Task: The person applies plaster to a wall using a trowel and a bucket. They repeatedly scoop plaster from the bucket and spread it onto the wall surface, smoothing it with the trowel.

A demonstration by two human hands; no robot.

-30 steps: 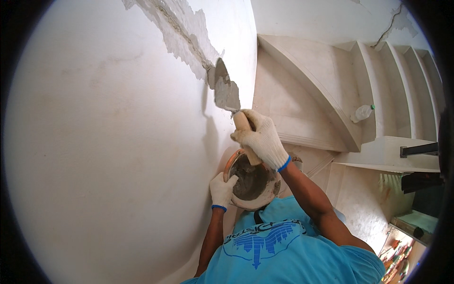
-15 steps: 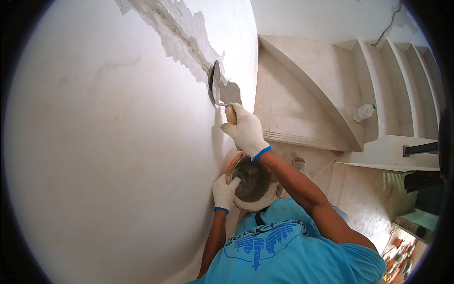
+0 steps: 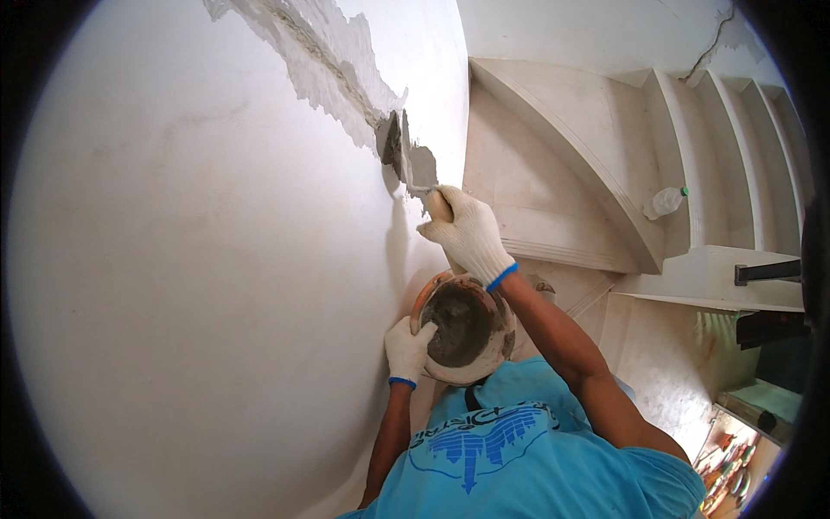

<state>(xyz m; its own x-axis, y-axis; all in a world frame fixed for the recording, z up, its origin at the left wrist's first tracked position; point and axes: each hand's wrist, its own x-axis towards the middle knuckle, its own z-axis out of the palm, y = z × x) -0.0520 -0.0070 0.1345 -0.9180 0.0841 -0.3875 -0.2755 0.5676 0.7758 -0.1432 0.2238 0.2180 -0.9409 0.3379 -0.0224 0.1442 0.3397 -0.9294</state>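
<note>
My right hand (image 3: 471, 232), in a white knit glove with a blue cuff, is closed round the handle of a trowel (image 3: 394, 149). The trowel's blade lies against the wall at the lower end of a rough grey strip (image 3: 333, 73), beside a darker grey patch (image 3: 423, 164). My left hand (image 3: 406, 350), gloved the same way, grips the rim of a round bucket (image 3: 474, 374) close to the wall. Wet grey mortar (image 3: 458, 326) lies inside the bucket. The thumb is over the rim, and the other fingers are partly hidden.
A white wall (image 3: 216, 285) fills the left side. Pale stairs (image 3: 571, 164) curve away at the right, with a clear plastic bottle (image 3: 666, 202) on a step. Another crack (image 3: 713, 43) runs down the far wall. A dark bar (image 3: 768, 272) sticks out at the right.
My right hand has moved slightly right, and the trowel blade has turned so that more of its grey-smeared face shows. My left hand and the bucket have barely moved.
</note>
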